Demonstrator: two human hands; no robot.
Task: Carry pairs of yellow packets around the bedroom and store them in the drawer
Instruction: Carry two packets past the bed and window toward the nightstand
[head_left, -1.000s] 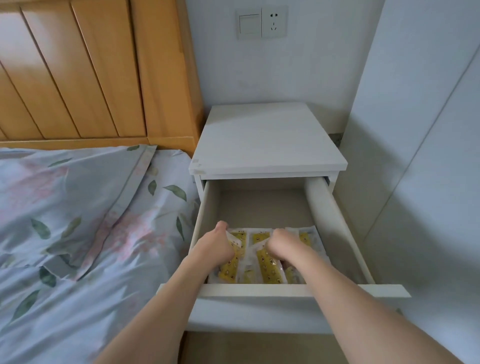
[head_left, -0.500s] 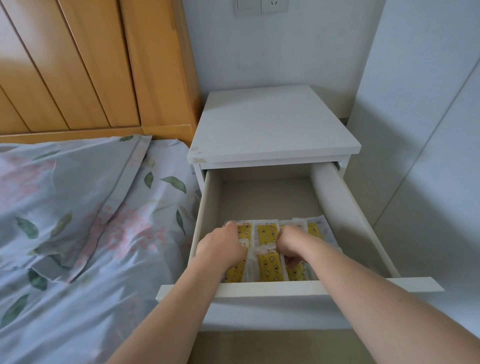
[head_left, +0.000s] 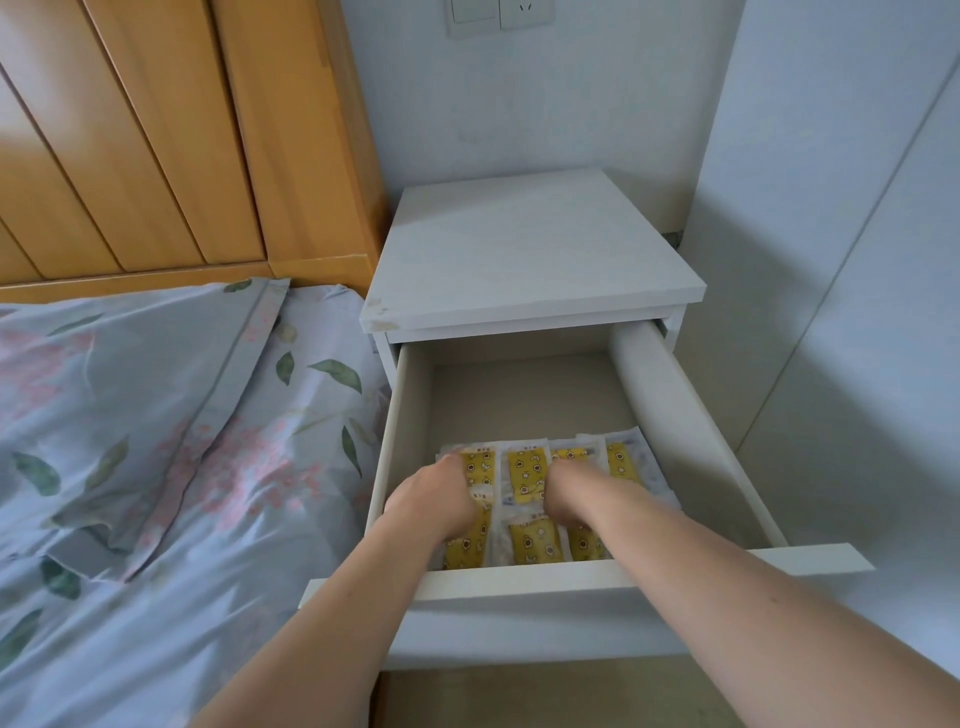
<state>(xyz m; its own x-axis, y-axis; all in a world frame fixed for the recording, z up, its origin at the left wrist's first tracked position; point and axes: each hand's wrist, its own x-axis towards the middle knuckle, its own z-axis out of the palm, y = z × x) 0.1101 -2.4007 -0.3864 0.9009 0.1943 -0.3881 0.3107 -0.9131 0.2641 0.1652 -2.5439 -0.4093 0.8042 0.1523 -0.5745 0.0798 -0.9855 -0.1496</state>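
Observation:
The white nightstand's drawer (head_left: 571, 578) is pulled out toward me. Several yellow packets (head_left: 527, 475) with white edges lie in rows across its front half. Both my hands are down inside the drawer, backs up, fingers curled under. My left hand (head_left: 434, 501) grips a yellow packet at the left of the rows. My right hand (head_left: 571, 493) grips another packet just right of the middle. My fingertips are hidden beneath my hands. The back half of the drawer floor is bare.
The nightstand top (head_left: 530, 249) is just above the drawer. A bed with a floral blue cover (head_left: 156, 441) presses against the drawer's left side, with a wooden headboard (head_left: 182, 130) behind it. A white panel wall (head_left: 841, 270) stands close on the right.
The view has moved closer and tilted down over the drawer. Both hands stayed on the packets and shifted only slightly among them.

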